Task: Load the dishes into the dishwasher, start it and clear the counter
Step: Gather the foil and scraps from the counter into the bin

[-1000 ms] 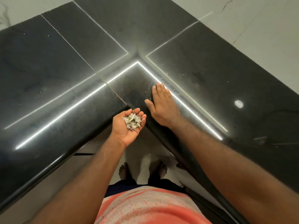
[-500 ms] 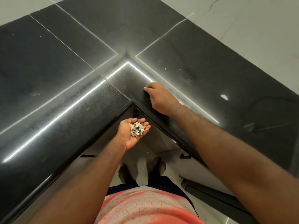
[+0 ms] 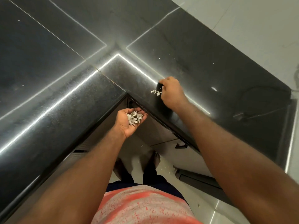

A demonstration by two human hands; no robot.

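A black stone counter (image 3: 68,65) forms an L, and I stand at its inner corner. My left hand (image 3: 125,125) is cupped palm up just below the counter's edge, carrying a heap of pale dry scraps (image 3: 134,118). My right hand (image 3: 171,92) rests on the counter's right arm with its fingers curled under. A small clump of the same scraps (image 3: 155,92) lies on the stone against those fingers, a short way from the edge. No dishes or dishwasher are in view.
A few white crumbs (image 3: 159,58) dot the counter beyond my right hand. Pale wall tiles (image 3: 242,21) rise at the upper right. Below the counter are cabinet fronts with a dark handle (image 3: 180,145), my feet and a light floor (image 3: 210,207).
My right hand went from lying flat to curled and has dragged a clump of scraps back towards the counter's edge. My left hand dropped slightly below the edge, still cupping its heap.
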